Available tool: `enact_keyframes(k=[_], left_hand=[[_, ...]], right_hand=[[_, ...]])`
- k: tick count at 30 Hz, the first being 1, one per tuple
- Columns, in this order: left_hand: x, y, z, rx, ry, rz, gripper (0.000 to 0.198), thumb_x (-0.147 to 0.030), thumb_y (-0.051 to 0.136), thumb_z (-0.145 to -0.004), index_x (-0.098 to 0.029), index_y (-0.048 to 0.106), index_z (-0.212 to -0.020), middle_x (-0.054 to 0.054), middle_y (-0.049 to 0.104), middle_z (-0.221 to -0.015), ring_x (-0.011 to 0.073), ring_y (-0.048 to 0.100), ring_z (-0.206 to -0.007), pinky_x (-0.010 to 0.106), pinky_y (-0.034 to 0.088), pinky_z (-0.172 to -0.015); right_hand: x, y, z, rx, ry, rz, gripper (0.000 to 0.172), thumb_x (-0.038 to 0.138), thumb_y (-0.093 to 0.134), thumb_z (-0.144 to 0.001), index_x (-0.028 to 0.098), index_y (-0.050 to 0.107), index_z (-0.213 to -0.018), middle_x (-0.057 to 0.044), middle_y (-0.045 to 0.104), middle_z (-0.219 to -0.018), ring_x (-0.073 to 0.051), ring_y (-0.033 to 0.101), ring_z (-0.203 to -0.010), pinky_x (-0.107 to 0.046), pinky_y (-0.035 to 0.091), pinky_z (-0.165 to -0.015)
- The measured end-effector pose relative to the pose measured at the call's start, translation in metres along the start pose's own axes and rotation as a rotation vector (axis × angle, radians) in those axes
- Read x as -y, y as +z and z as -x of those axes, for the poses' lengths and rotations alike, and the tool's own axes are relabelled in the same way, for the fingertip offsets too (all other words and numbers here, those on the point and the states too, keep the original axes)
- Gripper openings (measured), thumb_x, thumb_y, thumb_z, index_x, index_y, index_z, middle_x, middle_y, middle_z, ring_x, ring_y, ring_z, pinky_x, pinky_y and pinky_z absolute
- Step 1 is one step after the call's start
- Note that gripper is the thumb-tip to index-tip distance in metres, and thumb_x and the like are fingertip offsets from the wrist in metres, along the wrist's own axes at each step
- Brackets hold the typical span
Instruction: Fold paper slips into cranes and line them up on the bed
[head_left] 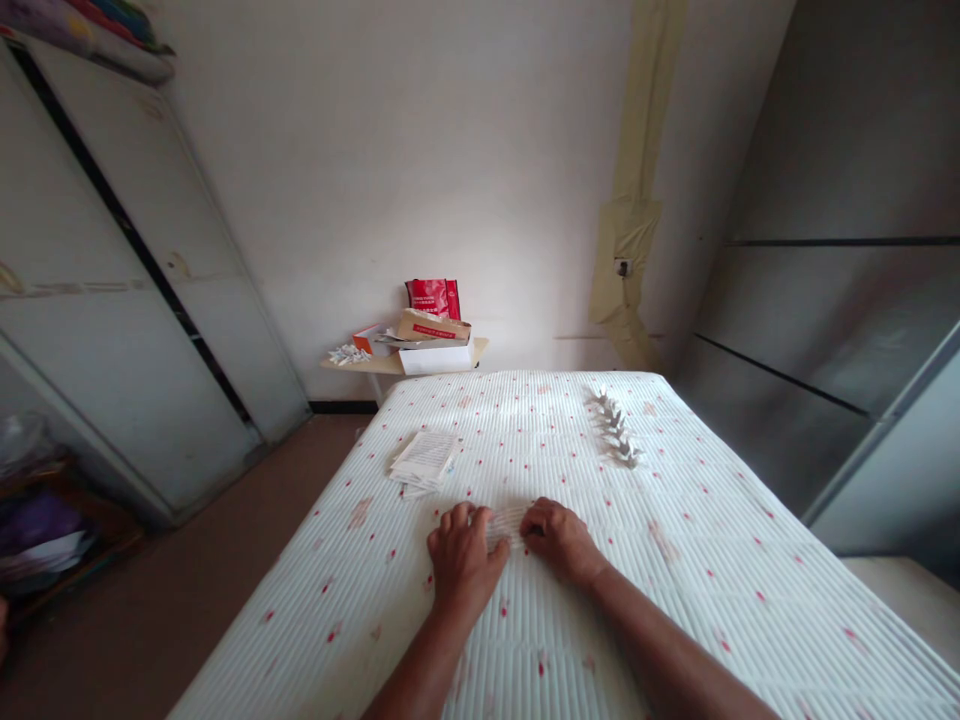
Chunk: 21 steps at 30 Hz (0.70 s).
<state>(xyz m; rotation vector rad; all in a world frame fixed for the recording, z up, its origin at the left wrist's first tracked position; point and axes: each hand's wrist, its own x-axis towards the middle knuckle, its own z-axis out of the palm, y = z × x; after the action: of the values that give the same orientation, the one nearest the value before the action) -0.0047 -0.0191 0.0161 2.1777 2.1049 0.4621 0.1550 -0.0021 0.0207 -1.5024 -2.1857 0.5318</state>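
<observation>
A small sheet of printed paper (508, 521) lies on the bed's cover between my two hands. My left hand (466, 552) grips its left side, fingers curled over it and thumb at the near edge. At the right edge, the curled fingers of my right hand (561, 540) pinch the paper. Both hands hide parts of the sheet. Beyond my left hand is a loose stack of printed paper sheets (426, 458). Several folded paper shapes (616, 430), crane-like with pointed tips, stand in a row farther off to the right.
The white quilted cover (345, 600) has small red marks. Past the bed's far edge, a small table (386, 365) bears a white box (435, 360), a red bag (433, 297) and white paper pieces (349, 354). Cabinets (120, 260) stand left; a grey wardrobe (810, 310) stands right.
</observation>
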Motion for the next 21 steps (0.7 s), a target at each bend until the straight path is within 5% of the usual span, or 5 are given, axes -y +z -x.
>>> enact_keyframes(k=[6,21], left_hand=[[-0.004,0.011,0.000,0.031,-0.048,-0.054,0.048,-0.046,0.053,-0.073,-0.029,0.049,-0.118,0.006,0.034,-0.139,0.0261,0.027,-0.127,0.041,0.019,-0.101],[0.009,0.005,-0.004,0.088,-0.092,-0.052,0.055,-0.037,0.055,-0.068,-0.028,0.045,-0.122,0.004,0.036,-0.139,0.0254,0.027,-0.129,0.041,0.018,-0.104]], right_hand=[[-0.002,0.001,-0.001,0.003,0.002,0.033,0.019,0.009,0.049,-0.073,0.018,0.066,-0.073,-0.001,0.061,-0.080,-0.012,0.057,-0.078,-0.020,0.039,-0.070],[-0.005,0.003,-0.001,-0.004,0.002,0.004,0.018,0.009,0.049,-0.071,0.018,0.064,-0.071,-0.001,0.059,-0.078,-0.011,0.055,-0.073,-0.019,0.037,-0.066]])
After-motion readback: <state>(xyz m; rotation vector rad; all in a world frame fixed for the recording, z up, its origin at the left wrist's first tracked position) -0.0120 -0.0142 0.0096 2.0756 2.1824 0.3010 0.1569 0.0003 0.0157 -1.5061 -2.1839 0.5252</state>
